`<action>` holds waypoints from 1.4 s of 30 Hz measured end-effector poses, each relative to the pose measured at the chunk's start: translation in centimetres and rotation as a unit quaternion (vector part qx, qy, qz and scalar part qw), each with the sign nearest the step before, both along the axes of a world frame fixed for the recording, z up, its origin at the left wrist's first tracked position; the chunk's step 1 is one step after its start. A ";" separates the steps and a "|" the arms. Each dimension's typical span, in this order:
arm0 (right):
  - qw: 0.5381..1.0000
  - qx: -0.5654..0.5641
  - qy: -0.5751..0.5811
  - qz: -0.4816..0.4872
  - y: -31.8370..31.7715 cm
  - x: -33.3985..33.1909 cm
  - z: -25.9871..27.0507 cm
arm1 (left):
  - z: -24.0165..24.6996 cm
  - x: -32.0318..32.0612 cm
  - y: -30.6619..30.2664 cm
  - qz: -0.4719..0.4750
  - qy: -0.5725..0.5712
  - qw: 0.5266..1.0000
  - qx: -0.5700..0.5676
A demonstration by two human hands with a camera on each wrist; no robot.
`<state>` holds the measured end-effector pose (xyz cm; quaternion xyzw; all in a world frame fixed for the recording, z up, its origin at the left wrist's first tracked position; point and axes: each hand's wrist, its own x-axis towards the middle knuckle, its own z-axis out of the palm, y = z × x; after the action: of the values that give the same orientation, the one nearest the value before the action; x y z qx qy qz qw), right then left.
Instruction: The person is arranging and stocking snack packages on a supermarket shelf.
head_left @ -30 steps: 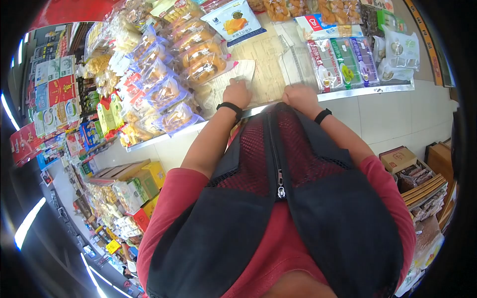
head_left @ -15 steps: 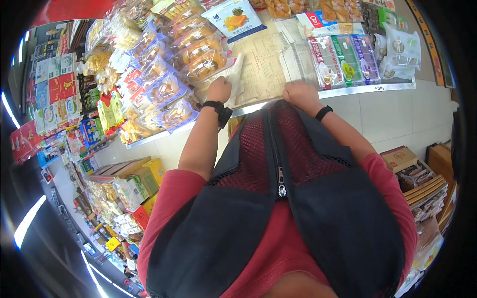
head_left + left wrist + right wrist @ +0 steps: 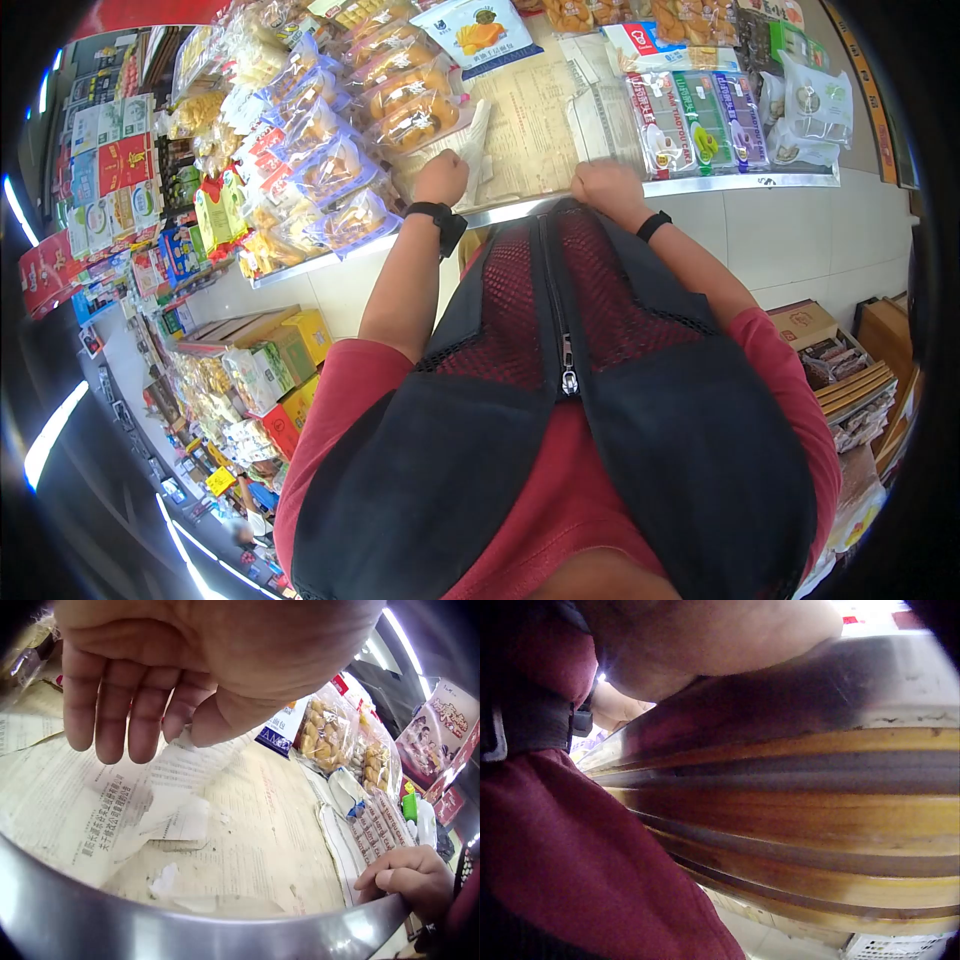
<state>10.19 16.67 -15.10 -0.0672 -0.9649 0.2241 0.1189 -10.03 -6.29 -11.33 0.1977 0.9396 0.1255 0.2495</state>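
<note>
In the left wrist view, a printed sheet of paper (image 3: 187, 765) rises between the thumb and index finger of my left hand (image 3: 150, 682), which pinches its torn edge; the other fingers hang down. The head view shows this left hand (image 3: 441, 180) at the front of the shelf, just left of the bare paper lining (image 3: 525, 130). My right hand (image 3: 608, 188) rests with curled fingers on the metal front edge (image 3: 740, 182), beside a white printed sheet (image 3: 605, 120). Its fingertips are hidden from above; in the right wrist view mostly the heel of the right hand (image 3: 705, 637) appears.
Bagged breads (image 3: 415, 120) and purple-edged packs (image 3: 350, 220) crowd the left side. A blue and white bag (image 3: 480, 35) lies at the back. Red, green and purple packs (image 3: 700, 120) sit right. Below the metal edge runs slatted wood (image 3: 817, 817).
My left hand has moved left and slightly toward me, and the paper beside it has folded upward. My right hand stays at the edge, nearly unmoved.
</note>
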 end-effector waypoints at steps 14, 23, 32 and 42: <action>1.000 -0.008 0.018 0.002 0.0 0.0 -0.1 | -1.0 4.6 5.2 -0.258 -0.059 0.964 0.002; 0.999 -0.034 -0.006 0.000 0.1 0.1 0.4 | -2.0 5.0 8.1 -0.343 0.000 0.939 -0.041; 0.999 -0.046 0.003 -0.003 0.1 0.0 -0.1 | -1.5 5.0 9.2 -0.382 -0.003 0.921 -0.072; 0.999 -0.038 0.008 -0.009 0.1 0.0 0.2 | -2.3 4.2 9.2 -0.350 -0.022 0.934 -0.071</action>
<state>10.23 16.73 -14.92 -0.0790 -0.9540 0.2604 0.1257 -5.85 2.95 -13.66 0.4929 0.8115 -0.0328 0.3121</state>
